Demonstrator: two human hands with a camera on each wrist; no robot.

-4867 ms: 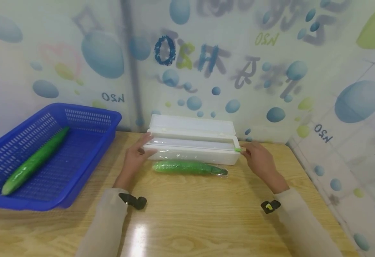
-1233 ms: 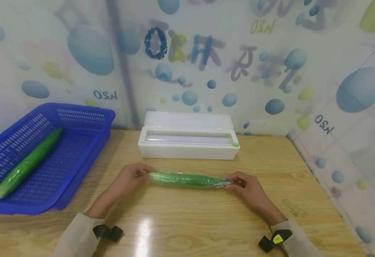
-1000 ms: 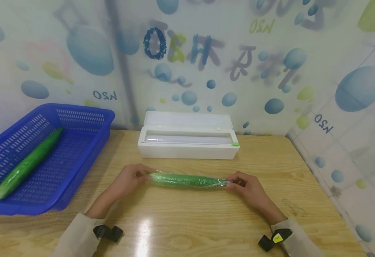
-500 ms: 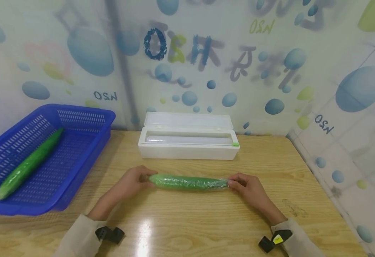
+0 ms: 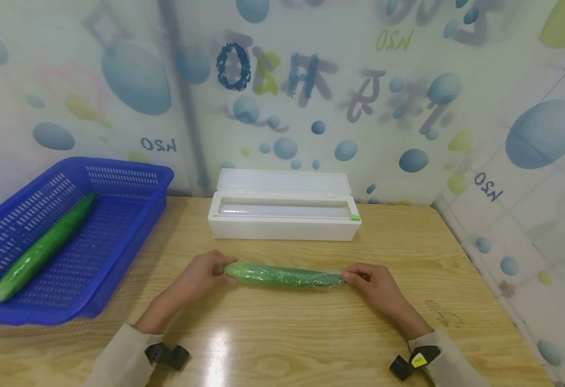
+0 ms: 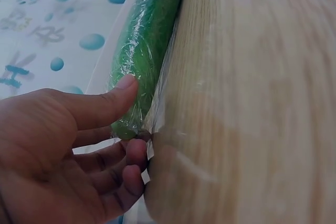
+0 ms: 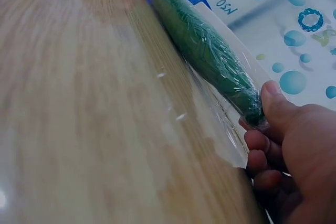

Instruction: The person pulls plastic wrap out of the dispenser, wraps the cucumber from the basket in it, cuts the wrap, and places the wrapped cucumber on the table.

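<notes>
A cucumber wrapped in clear cling film lies crosswise between my two hands over the wooden table. My left hand holds its paler, rounded left end; in the left wrist view the thumb presses on the film while the other fingers curl at the tip. At the darker, narrower end, my right hand pinches the cucumber and its gathered film between thumb and fingers. Loose film spreads below the cucumber in the right wrist view. Behind it stands a white cling film box with its lid up and a roll inside.
A blue plastic basket sits at the left with an unwrapped cucumber in it. The box carries a green slider at its right end. A patterned wall closes off the back of the table.
My hands have left the box, where the right one was at the slider, and now hold the cucumber by both ends, nearer to me. Over the last second the left fingers shifted slightly around its tip.
</notes>
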